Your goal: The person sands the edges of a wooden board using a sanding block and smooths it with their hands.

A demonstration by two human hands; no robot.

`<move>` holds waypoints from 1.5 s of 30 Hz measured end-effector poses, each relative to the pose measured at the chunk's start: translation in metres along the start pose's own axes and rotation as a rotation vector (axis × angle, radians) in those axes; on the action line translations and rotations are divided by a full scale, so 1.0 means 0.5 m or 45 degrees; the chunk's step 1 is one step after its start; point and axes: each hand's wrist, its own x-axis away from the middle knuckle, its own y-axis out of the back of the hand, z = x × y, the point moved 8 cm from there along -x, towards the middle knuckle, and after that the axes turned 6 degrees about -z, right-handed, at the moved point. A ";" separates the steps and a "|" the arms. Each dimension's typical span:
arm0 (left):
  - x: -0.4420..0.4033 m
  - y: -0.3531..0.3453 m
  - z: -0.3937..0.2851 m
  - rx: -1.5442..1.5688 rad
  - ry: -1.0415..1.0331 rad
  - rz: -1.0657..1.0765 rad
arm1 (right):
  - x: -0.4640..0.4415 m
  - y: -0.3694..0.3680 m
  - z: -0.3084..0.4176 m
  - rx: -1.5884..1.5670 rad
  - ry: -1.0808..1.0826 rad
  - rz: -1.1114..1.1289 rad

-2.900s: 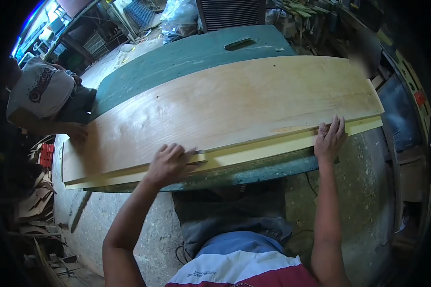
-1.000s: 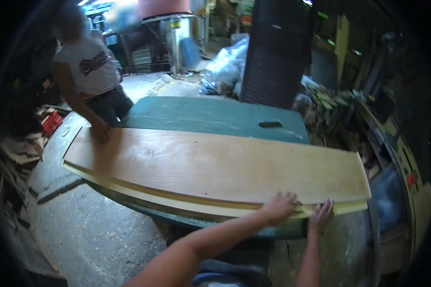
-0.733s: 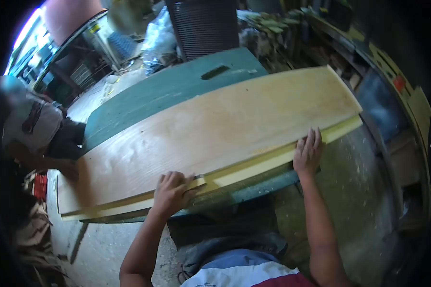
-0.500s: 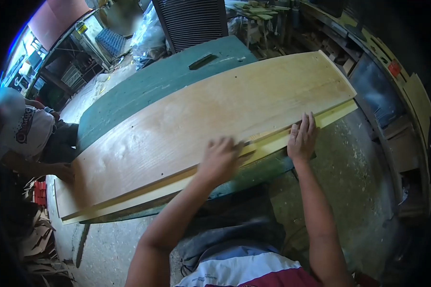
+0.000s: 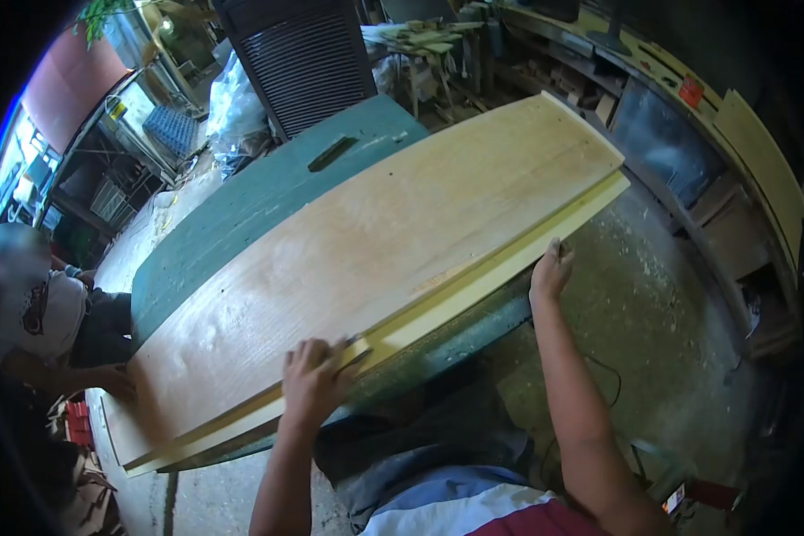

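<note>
A long pale wooden panel (image 5: pixel 330 250) lies across a green table (image 5: pixel 214 232), over a yellowish board (image 5: pixel 473 304) that sticks out along the near side. My left hand (image 5: pixel 313 380) is closed around a small flat piece (image 5: pixel 357 350) at the panel's near edge, left of the middle. The piece has a light end and a dark part; I cannot tell what it is. My right hand (image 5: pixel 552 268) is beside the yellowish board's outer edge, towards the right end, with curled fingers. What it holds, if anything, is too small to make out.
Another person (image 5: pixel 40 313) at the left has a hand on the panel's far left end. A slot (image 5: pixel 332 154) shows in the green table. Behind stand a dark louvered panel (image 5: pixel 304 67) and plastic-wrapped things (image 5: pixel 237 116). A cluttered bench (image 5: pixel 661 76) runs along the right.
My left hand has slid back and forth along the panel's near edge and is now further left. My right hand has come off the board's top to its outer edge, fingers curled. The view has turned.
</note>
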 end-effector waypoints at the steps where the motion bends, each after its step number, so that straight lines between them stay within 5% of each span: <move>1: 0.006 0.002 0.008 -0.001 -0.005 0.023 | -0.008 -0.018 -0.026 -0.249 -0.176 0.080; 5: -0.036 -0.014 -0.024 -0.010 -0.050 0.084 | 0.019 -0.019 0.002 -0.341 -0.219 0.067; 10: -0.254 -0.211 -0.247 0.211 -0.070 0.148 | 0.004 -0.029 -0.057 -0.433 -0.164 0.036; 13: -0.401 -0.305 -0.406 0.196 -0.178 0.193 | -0.002 -0.022 -0.048 -0.431 0.096 0.242; 15: -0.441 -0.328 -0.444 0.177 -0.205 0.218 | 0.012 -0.014 0.013 -0.543 -0.125 0.271; 22: -0.211 -0.196 -0.224 0.094 -0.147 0.063 | -0.005 -0.013 -0.028 -0.007 0.004 0.078; 27: -0.043 -0.023 -0.041 -0.063 -0.117 0.035 | 0.019 -0.005 0.020 -0.070 -0.111 0.109; 35: -0.276 -0.224 -0.273 0.273 -0.129 0.077 | -0.011 -0.021 -0.033 0.098 -0.064 0.148; 38: -0.388 -0.296 -0.399 0.296 -0.189 0.242 | 0.018 -0.022 0.025 -0.608 -0.144 0.410; 41: -0.383 -0.284 -0.394 0.232 -0.172 0.363 | -0.004 -0.020 0.014 -0.446 -0.123 0.414; 42: -0.348 -0.273 -0.363 0.198 -0.188 0.095 | -0.036 -0.038 -0.044 -0.423 -0.078 0.407; 43: -0.306 -0.264 -0.313 0.231 -0.136 0.101 | -0.031 -0.045 -0.046 -0.427 -0.091 0.403; 45: -0.206 -0.195 -0.201 0.194 -0.058 0.197 | -0.044 -0.014 -0.030 0.213 0.093 0.102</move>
